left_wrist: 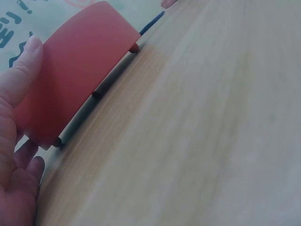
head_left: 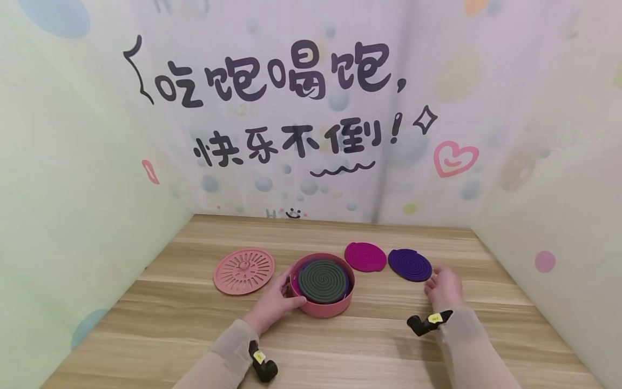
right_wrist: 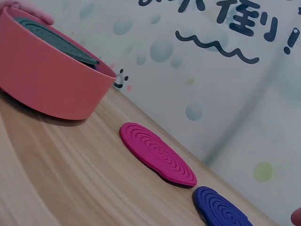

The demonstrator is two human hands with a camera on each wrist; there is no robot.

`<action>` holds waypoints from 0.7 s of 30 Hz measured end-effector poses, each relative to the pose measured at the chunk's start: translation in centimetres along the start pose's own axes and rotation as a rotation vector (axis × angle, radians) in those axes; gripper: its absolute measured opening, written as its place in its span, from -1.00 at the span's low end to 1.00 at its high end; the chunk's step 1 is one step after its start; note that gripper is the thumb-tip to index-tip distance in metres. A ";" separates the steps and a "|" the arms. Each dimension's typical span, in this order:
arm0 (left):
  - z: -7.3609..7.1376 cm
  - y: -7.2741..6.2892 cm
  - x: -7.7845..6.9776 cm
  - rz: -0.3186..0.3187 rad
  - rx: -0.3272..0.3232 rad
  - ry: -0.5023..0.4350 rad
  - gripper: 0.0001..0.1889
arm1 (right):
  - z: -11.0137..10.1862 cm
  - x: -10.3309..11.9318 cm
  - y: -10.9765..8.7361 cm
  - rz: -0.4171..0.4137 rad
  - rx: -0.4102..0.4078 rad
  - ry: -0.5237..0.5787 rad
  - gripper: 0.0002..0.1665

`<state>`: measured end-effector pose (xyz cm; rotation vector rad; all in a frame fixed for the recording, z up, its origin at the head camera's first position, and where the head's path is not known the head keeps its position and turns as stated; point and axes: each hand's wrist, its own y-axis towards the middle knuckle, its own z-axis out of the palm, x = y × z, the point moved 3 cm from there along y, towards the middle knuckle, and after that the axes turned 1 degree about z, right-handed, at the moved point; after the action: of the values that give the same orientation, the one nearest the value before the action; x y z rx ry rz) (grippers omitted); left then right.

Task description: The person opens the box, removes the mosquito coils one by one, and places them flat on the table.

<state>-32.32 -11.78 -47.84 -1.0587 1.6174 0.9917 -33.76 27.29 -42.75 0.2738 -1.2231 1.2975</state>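
A round pink mosquito coil box (head_left: 324,309) stands on the table with its top off. My left hand (head_left: 275,303) grips its left side, thumb along the front wall and fingers around behind. Inside lies a stack of coils, a dark green mosquito coil (head_left: 323,281) on top, with purple and magenta edges showing beneath it. My right hand (head_left: 444,289) is beside the right edge of a purple mosquito coil (head_left: 410,265), fingers loosely bent and holding nothing. In the right wrist view just one fingertip (right_wrist: 296,216) shows, a little apart from that coil.
A magenta mosquito coil (head_left: 365,256) lies flat between the box and the purple one. On the left rests a pink slotted lid (head_left: 244,272). The wooden table (head_left: 340,356) ends at a printed backdrop (head_left: 291,178), with pale walls on both sides.
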 end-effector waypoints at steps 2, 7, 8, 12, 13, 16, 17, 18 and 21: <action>0.0 0.1 0.0 -0.006 -0.005 0.009 0.00 | 0.0 -0.3 -0.2 -0.003 0.038 -0.023 -0.69; -0.2 0.2 0.2 -0.021 -0.010 0.030 0.02 | 0.8 -1.3 -0.8 -0.002 0.144 -0.083 -0.60; -0.2 0.2 0.2 -0.024 -0.009 0.032 0.03 | 1.1 -1.5 -0.9 -0.008 0.159 -0.094 -0.56; -0.2 0.1 0.3 -0.032 -0.007 0.038 0.03 | 2.7 -2.2 -1.5 -0.064 0.253 -0.180 -0.49; -0.2 0.1 0.3 -0.031 -0.007 0.036 0.03 | 3.1 -2.3 -1.7 -0.084 0.277 -0.204 -0.51; -0.1 0.0 0.2 -0.027 -0.009 0.030 0.01 | 4.4 -2.9 -2.4 -0.128 0.340 -0.257 -0.59; -0.1 0.0 0.2 -0.025 -0.009 0.029 0.01 | 4.8 -3.1 -2.5 -0.140 0.360 -0.269 -0.57; -0.1 0.0 0.2 -0.021 -0.009 0.025 0.01 | 5.2 -3.3 -2.7 -0.150 0.373 -0.281 -0.54; -0.1 0.1 0.2 -0.018 -0.010 0.025 -0.01 | 6.3 -3.9 -3.2 -0.164 0.393 -0.289 -0.43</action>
<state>-32.45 -11.85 -48.01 -1.0942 1.6219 0.9799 -33.69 19.28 -41.81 0.8524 -1.1471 1.3795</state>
